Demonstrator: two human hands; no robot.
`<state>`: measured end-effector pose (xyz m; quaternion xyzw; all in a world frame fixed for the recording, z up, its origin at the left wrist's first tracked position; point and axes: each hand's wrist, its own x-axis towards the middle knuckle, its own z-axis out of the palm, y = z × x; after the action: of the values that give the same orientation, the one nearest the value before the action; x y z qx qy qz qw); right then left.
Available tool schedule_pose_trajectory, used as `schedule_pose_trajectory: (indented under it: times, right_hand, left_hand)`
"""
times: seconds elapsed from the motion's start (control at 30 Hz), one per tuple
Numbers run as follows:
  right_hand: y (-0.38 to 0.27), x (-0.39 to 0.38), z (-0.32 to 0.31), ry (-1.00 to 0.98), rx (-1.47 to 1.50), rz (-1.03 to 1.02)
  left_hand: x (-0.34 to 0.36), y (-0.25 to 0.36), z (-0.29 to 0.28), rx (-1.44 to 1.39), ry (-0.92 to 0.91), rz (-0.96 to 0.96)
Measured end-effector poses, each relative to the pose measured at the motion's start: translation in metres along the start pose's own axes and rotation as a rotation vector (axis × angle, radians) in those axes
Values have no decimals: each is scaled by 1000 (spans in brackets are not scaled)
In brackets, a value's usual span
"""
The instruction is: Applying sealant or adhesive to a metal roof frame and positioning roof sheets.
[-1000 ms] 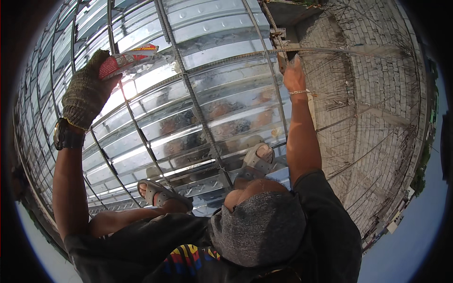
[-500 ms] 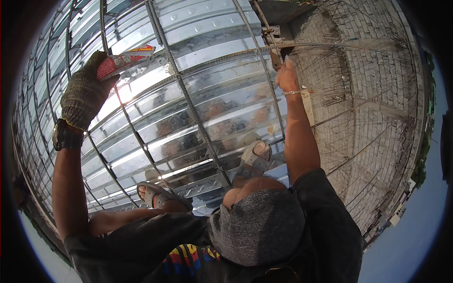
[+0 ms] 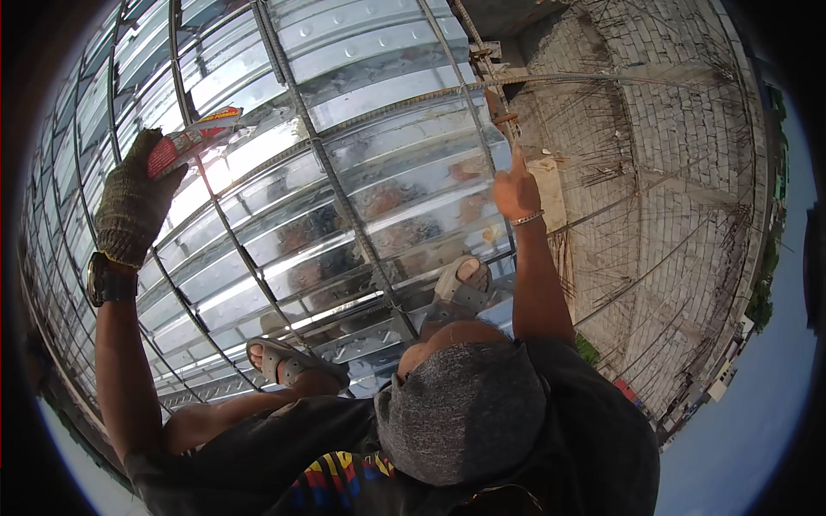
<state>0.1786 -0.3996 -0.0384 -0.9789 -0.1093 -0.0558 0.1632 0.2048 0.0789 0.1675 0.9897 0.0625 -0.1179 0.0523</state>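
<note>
My left hand (image 3: 136,202), in a knitted work glove, is closed around a red and white plastic packet (image 3: 168,153) with a yellow-and-red upper part. It holds the packet above the shiny corrugated metal decking (image 3: 249,193), near the crossing steel bars. My right hand (image 3: 517,193) is bare and reaches along the deck's right edge, one finger stretched forward. That finger is close to a rusty, brownish edge piece (image 3: 502,116); whether they touch I cannot tell. Nothing shows in this hand, and its other fingers are partly hidden.
Ribbed reinforcing bars (image 3: 340,202) cross above the decking in a grid. My sandalled feet (image 3: 465,284) stand among them. Beyond the right edge the deck drops off to a grey block wall (image 3: 667,138) with thin rods (image 3: 637,193) sticking out.
My right hand has drawn back toward me along the edge, its finger now stretched out. My left hand, still gripping the packet, has shifted left and a little nearer.
</note>
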Motion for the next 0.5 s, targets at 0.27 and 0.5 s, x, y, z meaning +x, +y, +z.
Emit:
schedule_pose_trajectory:
  times: [0.27, 0.5]
  right_hand:
    - [-46, 39, -10, -588, -124, 507]
    - [-12, 39, -3, -493, -58, 352]
  left_hand:
    - [12, 11, 7, -8, -62, 70]
    - [13, 26, 1, -20, 42, 115]
